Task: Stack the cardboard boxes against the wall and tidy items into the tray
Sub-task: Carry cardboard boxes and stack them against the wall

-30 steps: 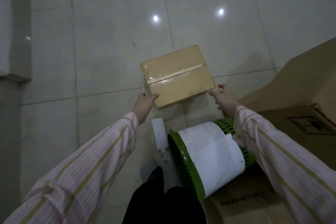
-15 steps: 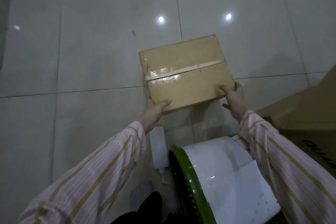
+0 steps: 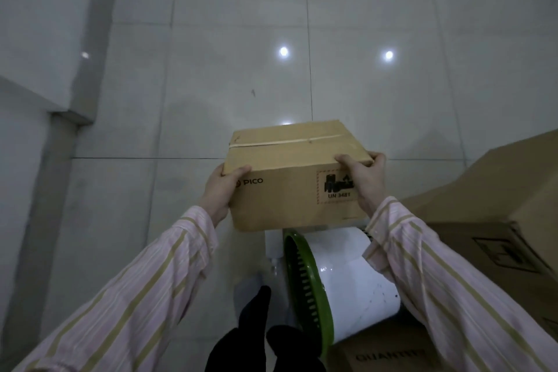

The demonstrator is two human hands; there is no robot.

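- The small cardboard box (image 3: 296,187) is held up off the floor (image 3: 211,69), just above a green and white bin (image 3: 347,281)
- The left hand (image 3: 220,190) grips its left side and the right hand (image 3: 367,181) grips its right top edge, likely so it stays level
- The wall (image 3: 36,24) is on the left, so the box probably goes there next

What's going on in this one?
A person in a striped shirt holds a small cardboard box with both hands: the left hand grips its near left corner and the right hand its near right corner. The box appears to be held clear of the tiled floor. Below it a green-rimmed white bin lies on its side, and a large cardboard box stands to the right.
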